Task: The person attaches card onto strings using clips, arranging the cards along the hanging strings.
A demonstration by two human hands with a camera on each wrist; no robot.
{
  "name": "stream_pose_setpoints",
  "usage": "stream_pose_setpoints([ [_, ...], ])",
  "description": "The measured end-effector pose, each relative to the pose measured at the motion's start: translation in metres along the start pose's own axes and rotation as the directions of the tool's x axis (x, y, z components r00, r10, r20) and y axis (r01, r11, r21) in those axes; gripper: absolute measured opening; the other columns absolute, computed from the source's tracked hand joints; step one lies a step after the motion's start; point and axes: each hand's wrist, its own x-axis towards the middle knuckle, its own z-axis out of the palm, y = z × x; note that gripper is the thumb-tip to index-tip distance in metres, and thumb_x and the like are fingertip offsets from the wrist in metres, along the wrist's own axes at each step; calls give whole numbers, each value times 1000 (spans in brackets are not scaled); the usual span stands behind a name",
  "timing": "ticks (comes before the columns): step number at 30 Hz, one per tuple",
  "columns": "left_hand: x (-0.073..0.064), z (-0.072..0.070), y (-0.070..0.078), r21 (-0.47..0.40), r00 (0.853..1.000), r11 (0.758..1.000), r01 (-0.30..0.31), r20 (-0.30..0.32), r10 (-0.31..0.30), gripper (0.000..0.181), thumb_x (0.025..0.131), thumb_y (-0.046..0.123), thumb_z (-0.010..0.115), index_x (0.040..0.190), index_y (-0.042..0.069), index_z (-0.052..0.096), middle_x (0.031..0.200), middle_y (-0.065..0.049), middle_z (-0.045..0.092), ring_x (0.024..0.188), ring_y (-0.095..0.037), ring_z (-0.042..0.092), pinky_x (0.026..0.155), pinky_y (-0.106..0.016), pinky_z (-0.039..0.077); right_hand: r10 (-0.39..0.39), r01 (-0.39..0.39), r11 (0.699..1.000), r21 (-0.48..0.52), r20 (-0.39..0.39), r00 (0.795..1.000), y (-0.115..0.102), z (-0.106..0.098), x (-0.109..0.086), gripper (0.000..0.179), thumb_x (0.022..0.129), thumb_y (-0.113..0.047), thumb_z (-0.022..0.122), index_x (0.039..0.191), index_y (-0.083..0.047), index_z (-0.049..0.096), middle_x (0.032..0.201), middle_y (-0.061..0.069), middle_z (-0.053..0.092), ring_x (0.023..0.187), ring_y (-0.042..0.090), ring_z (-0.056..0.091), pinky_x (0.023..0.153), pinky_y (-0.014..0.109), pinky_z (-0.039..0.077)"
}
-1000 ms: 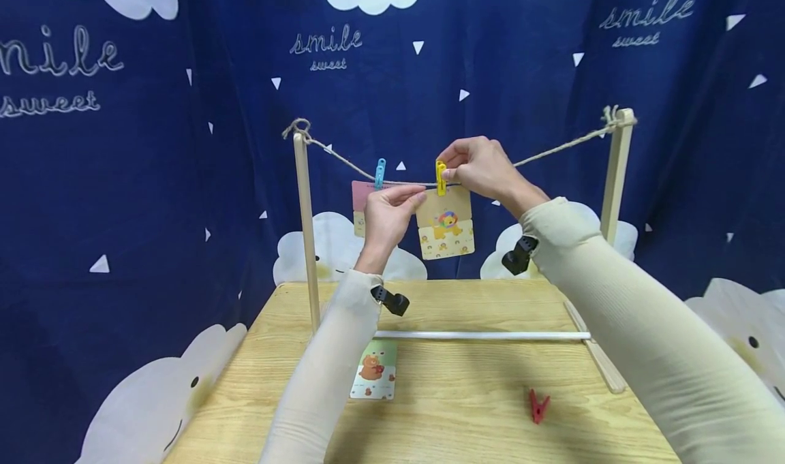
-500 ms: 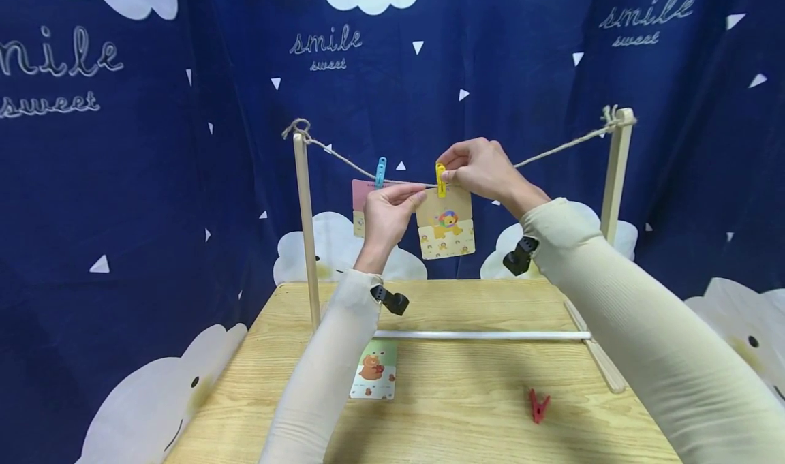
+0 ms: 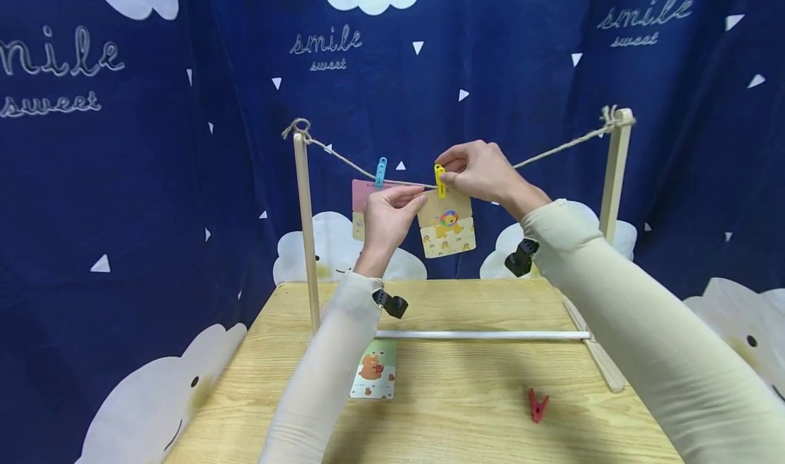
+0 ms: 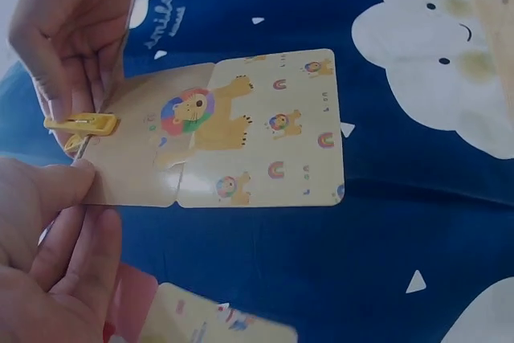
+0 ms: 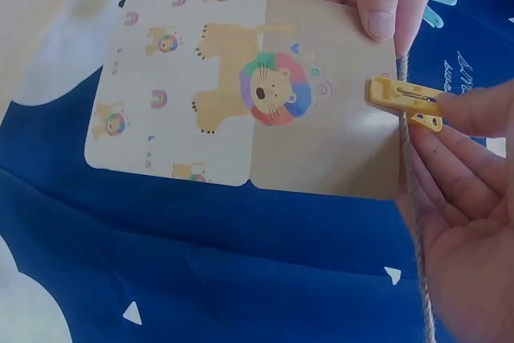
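A lion card (image 3: 449, 224) hangs against the twine (image 3: 557, 149), its lower end tilted slightly. My left hand (image 3: 388, 220) pinches the card's upper left corner together with the twine, as the left wrist view shows. With thumb and fingers, my right hand (image 3: 484, 171) grips a yellow clothespin (image 5: 405, 95). The clothespin's tips overlap the card's top edge, across the twine. To the left, a blue clothespin (image 3: 381, 171) holds a pink and cream card (image 3: 360, 193) on the twine, partly hidden by my left hand.
Two wooden posts (image 3: 308, 232) carry the twine, with a white rod (image 3: 484, 335) low between them. On the wooden table (image 3: 466, 416) lie a bear card (image 3: 373, 372), partly behind my left sleeve, and a red clothespin (image 3: 537, 405). A blue curtain (image 3: 521, 55) hangs behind.
The yellow clothespin in my right hand has moved slightly down over the card's top edge. The lion card has shifted a little; my left hand stays nearly still.
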Motion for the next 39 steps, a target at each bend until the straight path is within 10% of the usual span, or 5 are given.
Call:
stream_pose_setpoints([
  [17, -10, -32, 9, 71, 997, 994, -81, -8, 81, 16, 91, 14, 81, 107, 9, 81, 97, -3, 80, 83, -13, 76, 73, -27, 62, -28, 28, 999, -30, 7, 1000, -11, -9, -2, 33, 97, -20, 66, 127, -6, 71, 117, 9, 75, 104, 23, 70, 92, 43, 58],
  [26, -27, -45, 10, 71, 995, 994, -87, 49, 84, 19, 91, 21, 82, 104, 8, 81, 93, -3, 79, 82, -14, 75, 76, -28, 60, -64, 58, 997, -51, -117, 991, -21, -27, -30, 31, 100, -23, 57, 124, -11, 72, 118, 5, 75, 104, 20, 69, 94, 40, 56],
  [31, -44, -53, 2, 132, 988, 991, -11, 156, -10, 18, 94, 24, 79, 108, 14, 81, 95, 2, 79, 85, -13, 74, 79, -31, 60, -72, 66, 997, -35, -205, 976, -16, -30, -63, 28, 97, -19, 53, 113, -16, 76, 106, -2, 77, 89, 14, 67, 79, 32, 52],
  [39, -70, -75, -21, 305, 937, 942, 140, 266, -225, 25, 96, 29, 77, 116, 15, 78, 105, 2, 78, 95, -15, 74, 81, -37, 60, -54, 50, 998, -32, -142, 988, 6, -20, -123, 20, 99, -17, 59, 105, -21, 78, 102, -2, 78, 83, 13, 68, 69, 22, 49],
])
